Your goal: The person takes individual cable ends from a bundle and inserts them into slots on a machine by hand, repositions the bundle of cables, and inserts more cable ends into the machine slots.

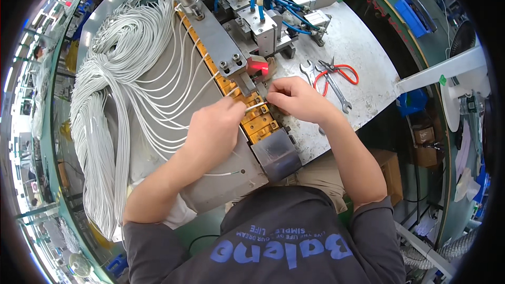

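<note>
1 white cable [256,107] between left hand [214,127] and right hand [295,99]

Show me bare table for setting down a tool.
The white table is bare between the red-handled pliers and its curved right edge. Crowded: left, under white cables; top, around blue hoses; and at the yellow strip, between left hand and right hand.

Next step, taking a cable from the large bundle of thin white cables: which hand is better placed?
Probably the left hand: it is nearer the bundle, while the right hand lies across the yellow block row.
</note>
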`<state>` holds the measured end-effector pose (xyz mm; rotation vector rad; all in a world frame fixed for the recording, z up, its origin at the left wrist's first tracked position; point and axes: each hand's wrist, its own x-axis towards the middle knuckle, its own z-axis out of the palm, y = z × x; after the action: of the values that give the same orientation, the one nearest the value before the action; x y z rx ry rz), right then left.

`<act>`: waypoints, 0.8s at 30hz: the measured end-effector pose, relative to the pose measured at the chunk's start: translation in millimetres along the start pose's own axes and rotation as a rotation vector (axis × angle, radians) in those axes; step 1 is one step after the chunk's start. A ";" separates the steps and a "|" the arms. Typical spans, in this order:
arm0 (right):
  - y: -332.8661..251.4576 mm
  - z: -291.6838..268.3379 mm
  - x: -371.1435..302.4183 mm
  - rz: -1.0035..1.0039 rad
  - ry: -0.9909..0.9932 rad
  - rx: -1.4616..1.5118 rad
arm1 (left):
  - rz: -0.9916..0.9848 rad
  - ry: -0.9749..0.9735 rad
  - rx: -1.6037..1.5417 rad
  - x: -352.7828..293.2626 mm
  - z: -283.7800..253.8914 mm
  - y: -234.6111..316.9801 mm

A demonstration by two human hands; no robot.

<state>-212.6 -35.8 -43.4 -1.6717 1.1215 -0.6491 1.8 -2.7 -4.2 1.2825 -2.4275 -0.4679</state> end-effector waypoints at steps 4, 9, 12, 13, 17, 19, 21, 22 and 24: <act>7.5 4.2 0.5 0.137 -0.082 0.315 | -0.002 -0.180 0.266 -3.0 1.4 10.9; -2.9 -1.4 -7.9 0.226 -0.009 0.362 | -0.060 0.045 -0.407 -1.6 -7.9 0.5; -14.0 2.2 -15.0 0.105 0.075 0.361 | -0.331 -0.133 -0.812 -0.1 -15.8 2.8; -23.9 9.2 -16.7 0.031 0.029 0.344 | -0.327 -0.137 -0.862 -2.0 -15.2 3.4; -34.4 11.1 -19.1 -0.052 -0.018 0.279 | -0.295 -0.053 -0.914 1.7 -14.5 2.2; -34.5 6.8 -17.3 0.069 0.031 0.242 | -0.290 0.147 -0.798 3.4 -17.8 0.4; -39.8 4.5 -21.1 0.060 0.023 0.292 | -0.249 0.088 -0.699 4.6 -20.0 7.4; -46.8 3.9 -23.2 0.049 0.017 0.342 | -0.207 0.028 -0.597 5.3 -23.3 13.1; -50.0 4.4 -23.3 0.034 0.006 0.392 | -0.167 -0.027 -0.493 2.9 -24.0 14.3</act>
<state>-200.3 -8.3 3.1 -1.3135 0.9528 -0.7956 0.9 -0.4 23.8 1.2569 -2.0447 -1.0568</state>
